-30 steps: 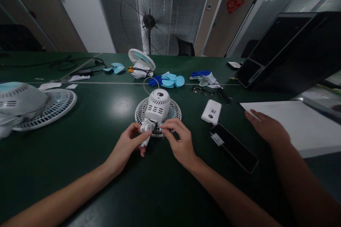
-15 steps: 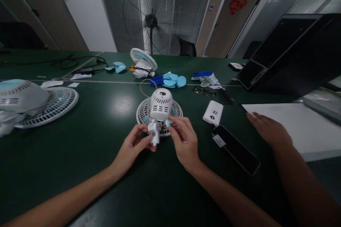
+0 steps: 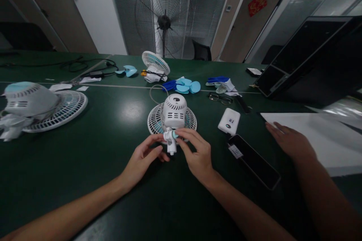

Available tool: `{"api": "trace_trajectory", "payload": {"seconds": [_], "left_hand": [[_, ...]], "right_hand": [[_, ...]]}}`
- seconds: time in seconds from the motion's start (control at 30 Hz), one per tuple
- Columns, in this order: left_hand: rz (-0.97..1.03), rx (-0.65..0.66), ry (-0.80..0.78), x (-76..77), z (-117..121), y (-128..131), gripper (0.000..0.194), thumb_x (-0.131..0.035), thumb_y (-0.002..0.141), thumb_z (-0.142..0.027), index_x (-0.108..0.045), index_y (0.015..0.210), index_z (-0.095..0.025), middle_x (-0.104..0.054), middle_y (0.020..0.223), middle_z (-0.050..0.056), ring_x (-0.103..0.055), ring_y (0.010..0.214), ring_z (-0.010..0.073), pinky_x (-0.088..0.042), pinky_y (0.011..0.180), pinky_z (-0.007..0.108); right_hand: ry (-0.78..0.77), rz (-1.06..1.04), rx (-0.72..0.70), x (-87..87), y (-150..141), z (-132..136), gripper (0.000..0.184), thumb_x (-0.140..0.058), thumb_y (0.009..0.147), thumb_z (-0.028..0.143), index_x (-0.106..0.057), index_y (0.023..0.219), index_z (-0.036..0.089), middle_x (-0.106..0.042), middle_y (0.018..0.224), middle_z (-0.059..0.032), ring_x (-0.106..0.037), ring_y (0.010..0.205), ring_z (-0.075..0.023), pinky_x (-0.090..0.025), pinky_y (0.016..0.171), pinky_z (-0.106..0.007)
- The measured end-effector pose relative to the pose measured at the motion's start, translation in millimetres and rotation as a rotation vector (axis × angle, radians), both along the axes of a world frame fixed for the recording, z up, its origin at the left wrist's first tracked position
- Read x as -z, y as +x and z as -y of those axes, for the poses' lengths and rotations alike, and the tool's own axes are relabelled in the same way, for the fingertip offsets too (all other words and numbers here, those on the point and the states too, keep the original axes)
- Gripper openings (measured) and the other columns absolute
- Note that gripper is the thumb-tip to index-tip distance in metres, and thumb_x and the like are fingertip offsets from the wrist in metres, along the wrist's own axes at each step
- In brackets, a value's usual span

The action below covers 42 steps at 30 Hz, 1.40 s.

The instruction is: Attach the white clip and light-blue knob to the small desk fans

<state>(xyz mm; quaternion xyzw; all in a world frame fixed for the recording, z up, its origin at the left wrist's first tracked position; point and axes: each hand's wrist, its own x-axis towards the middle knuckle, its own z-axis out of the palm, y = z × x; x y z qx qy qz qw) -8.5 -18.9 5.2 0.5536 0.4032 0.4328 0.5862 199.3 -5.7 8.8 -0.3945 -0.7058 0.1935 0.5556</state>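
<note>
A small white fan (image 3: 174,111) lies face down on its round grille, its motor housing up and its white neck joint (image 3: 171,145) towards me. My right hand (image 3: 196,154) pinches a light blue knob (image 3: 174,134) between thumb and fingers, against the side of that joint. On the other side, my left hand (image 3: 145,158) has its thumb and fingers apart. Its index fingertip reaches the joint, but whether it touches is hard to tell.
Another white fan (image 3: 34,101) lies at left, a third (image 3: 155,67) farther back. Blue fan blades (image 3: 187,86), gloves (image 3: 222,83), glasses (image 3: 220,98), a white power bank (image 3: 229,120) and a phone (image 3: 254,162) lie around. Another person's hand (image 3: 294,141) rests on a white board (image 3: 325,135) at right.
The blue knob has moved left, from beside the neck joint to against it. My left fingers have loosened from the joint. The whole view has shifted slightly.
</note>
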Motion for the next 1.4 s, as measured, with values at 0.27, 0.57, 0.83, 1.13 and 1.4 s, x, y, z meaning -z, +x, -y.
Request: {"api": "trace_trajectory", "payload": {"seconds": [0.27,0.57,0.83,1.13,1.4], "left_hand": [[0.020,-0.051,-0.018,3.5,-7,4,0.030,-0.060,0.102,-0.040,-0.062,0.121,-0.017,-0.073,0.106,0.009,-0.075,0.077,0.0197,-0.060,0.074,0.034],[-0.121,0.030,0.101,6.4,-26,13,0.022,-0.059,0.103,-0.040,-0.061,0.108,-0.018,-0.070,0.090,0.003,-0.069,0.070,0.0157,-0.054,0.060,0.025],[-0.361,0.017,0.238,4.4,-20,12,0.021,-0.045,0.110,-0.040,-0.054,0.110,-0.021,-0.061,0.078,-0.003,-0.059,0.067,0.0143,-0.047,0.064,0.025],[-0.439,-0.006,0.255,0.8,-19,13,0.026,-0.037,0.112,-0.043,-0.050,0.109,-0.021,-0.059,0.078,-0.003,-0.054,0.065,0.0150,-0.041,0.063,0.026],[-0.362,-0.017,0.216,3.2,-21,11,0.038,-0.037,0.111,-0.048,-0.054,0.094,-0.019,-0.054,0.075,-0.002,-0.049,0.064,0.0144,-0.040,0.060,0.025]], "right_hand": [[-0.007,0.051,0.023,2.4,-2,0,0.024,-0.064,0.100,0.019,-0.076,0.118,0.030,-0.071,0.113,-0.0058,-0.068,0.106,-0.0232,-0.058,0.093,-0.043],[-0.119,-0.051,0.032,1.5,9,-3,0.019,-0.062,0.100,0.018,-0.076,0.112,0.024,-0.073,0.102,-0.0051,-0.070,0.092,-0.0190,-0.058,0.082,-0.033],[-0.171,-0.061,-0.090,12.4,10,-1,0.030,-0.062,0.100,0.021,-0.071,0.129,0.025,-0.073,0.106,-0.0056,-0.071,0.094,-0.0198,-0.059,0.083,-0.034],[-0.145,-0.052,-0.092,11.1,9,-5,0.030,-0.065,0.099,0.017,-0.074,0.126,0.027,-0.076,0.108,-0.0047,-0.072,0.095,-0.0199,-0.060,0.085,-0.035],[-0.159,-0.035,-0.096,11.2,8,-3,0.028,-0.068,0.097,0.016,-0.074,0.123,0.026,-0.075,0.109,-0.0041,-0.071,0.095,-0.0183,-0.060,0.083,-0.032]]}}
